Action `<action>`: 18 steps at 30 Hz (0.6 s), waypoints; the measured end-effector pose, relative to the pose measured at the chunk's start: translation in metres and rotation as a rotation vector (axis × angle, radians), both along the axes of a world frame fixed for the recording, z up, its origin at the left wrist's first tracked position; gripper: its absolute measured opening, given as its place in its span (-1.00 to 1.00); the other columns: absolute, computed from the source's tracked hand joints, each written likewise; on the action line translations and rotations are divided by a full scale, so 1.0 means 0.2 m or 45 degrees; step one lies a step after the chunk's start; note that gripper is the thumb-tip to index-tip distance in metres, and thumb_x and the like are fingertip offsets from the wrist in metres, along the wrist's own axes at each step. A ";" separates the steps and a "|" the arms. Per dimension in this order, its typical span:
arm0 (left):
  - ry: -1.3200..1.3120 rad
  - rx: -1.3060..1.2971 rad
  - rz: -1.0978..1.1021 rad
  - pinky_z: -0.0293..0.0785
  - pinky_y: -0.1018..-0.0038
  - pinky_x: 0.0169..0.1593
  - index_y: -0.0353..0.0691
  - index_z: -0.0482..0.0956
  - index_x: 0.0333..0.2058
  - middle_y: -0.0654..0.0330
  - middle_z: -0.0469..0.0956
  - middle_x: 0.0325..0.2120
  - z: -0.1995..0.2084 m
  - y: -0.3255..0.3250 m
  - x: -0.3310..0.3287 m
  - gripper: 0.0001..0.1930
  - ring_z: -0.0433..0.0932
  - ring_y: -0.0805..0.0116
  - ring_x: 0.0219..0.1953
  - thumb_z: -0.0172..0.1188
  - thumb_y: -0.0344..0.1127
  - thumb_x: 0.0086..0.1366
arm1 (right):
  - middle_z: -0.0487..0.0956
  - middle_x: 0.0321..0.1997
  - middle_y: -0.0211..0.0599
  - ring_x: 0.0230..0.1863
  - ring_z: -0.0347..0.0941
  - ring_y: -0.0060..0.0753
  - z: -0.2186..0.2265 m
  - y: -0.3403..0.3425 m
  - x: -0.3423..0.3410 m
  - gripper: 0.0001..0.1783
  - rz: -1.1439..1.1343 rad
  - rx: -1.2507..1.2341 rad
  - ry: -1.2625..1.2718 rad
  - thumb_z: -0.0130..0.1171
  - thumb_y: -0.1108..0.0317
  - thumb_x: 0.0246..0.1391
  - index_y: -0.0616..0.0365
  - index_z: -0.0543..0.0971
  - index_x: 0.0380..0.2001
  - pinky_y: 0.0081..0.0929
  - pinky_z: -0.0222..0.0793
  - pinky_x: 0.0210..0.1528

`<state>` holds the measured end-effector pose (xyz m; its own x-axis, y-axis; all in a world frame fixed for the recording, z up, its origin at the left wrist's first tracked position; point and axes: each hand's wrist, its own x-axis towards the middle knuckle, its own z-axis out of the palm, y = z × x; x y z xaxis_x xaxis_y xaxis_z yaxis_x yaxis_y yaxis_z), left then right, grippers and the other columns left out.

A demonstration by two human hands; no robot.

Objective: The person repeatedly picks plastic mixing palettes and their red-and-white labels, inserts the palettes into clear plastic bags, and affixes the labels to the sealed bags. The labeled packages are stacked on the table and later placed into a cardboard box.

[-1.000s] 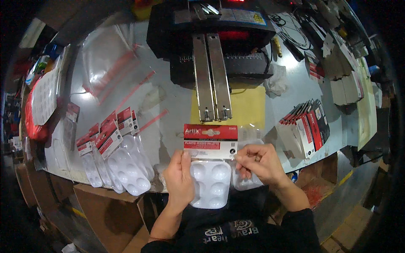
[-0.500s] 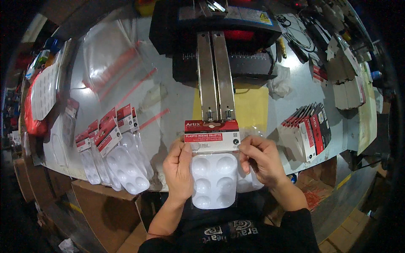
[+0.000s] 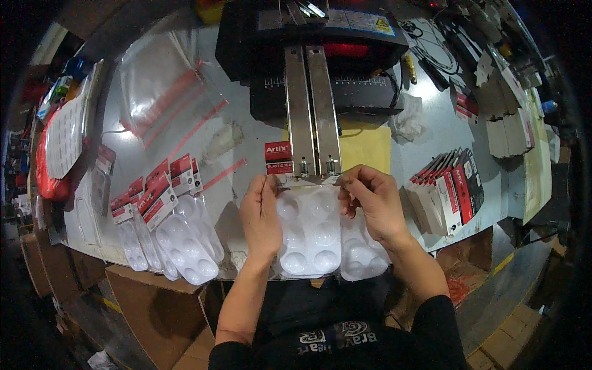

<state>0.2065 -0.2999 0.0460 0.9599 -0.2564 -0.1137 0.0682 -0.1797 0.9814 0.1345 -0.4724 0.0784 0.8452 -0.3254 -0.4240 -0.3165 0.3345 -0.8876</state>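
Bagged palette [image 3: 308,237], white plastic with round wells, is right in the middle at the front edge of the counter [image 3: 431,132], held straight below two metal arms [image 3: 298,111] that stick out of a black machine [image 3: 243,52]. Its red header card [image 3: 277,151] pokes out left of the arms and the rest sits behind them, so can't tell if metal is actually touching it.

Left hand [image 3: 260,213] has its grip pinched on the left edge near the top of the pack, and the right hand [image 3: 375,203] is pinching the opposite edge, thumb against finger. My take: holding it by both top corners keeps the thing flat and square to the arms, with the palms clear of the metal.

Second palette [image 3: 364,259] lies just beside it, partly under the right forearm side, probably parked there to be within easy reach. Over left there's a bunch of carded packs [image 3: 185,243] overlapping like a fan, likely to save room, and on the right a stack of loose cards [image 3: 453,197] leaning in a staggered row, which I'd guess makes single ones easier to grab
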 end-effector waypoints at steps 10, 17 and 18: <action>-0.092 0.420 -0.049 0.32 0.43 -0.24 -0.33 0.43 -0.35 0.08 0.46 -0.50 -0.02 0.13 -0.01 -0.74 0.43 0.30 -0.40 -0.15 -0.27 0.36 | 0.42 -0.64 -0.39 -0.69 0.34 -0.59 0.09 -0.08 -0.09 -0.73 0.137 -0.752 0.055 -0.08 0.30 0.21 0.28 0.47 -0.44 -0.59 0.26 -0.69; -0.741 1.251 0.595 0.35 0.32 -0.07 -0.27 0.46 -0.11 0.05 0.47 -0.32 0.43 0.70 0.21 -0.69 0.44 0.11 -0.22 0.10 -0.27 0.20 | 0.38 0.06 -0.04 0.10 0.29 -0.04 0.15 -0.64 -0.48 -0.43 -0.231 -1.693 0.190 0.04 0.13 0.08 0.25 0.30 0.09 -0.23 0.01 0.21; -1.041 1.496 0.685 0.34 0.30 -0.08 -0.25 0.48 -0.15 0.05 0.44 -0.30 0.41 0.68 0.21 -0.70 0.42 0.11 -0.20 0.16 -0.29 0.15 | 0.31 0.15 -0.02 0.16 0.25 -0.03 0.12 -0.67 -0.50 -0.32 -0.108 -1.805 0.258 0.10 0.09 0.03 0.25 0.23 0.14 -0.21 -0.04 0.23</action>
<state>0.2476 -0.1635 0.1290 0.8053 -0.0135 0.5927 -0.0946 -0.9899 0.1060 0.0344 -0.6061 0.1020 0.7673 -0.6136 0.1863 -0.5002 -0.7545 -0.4248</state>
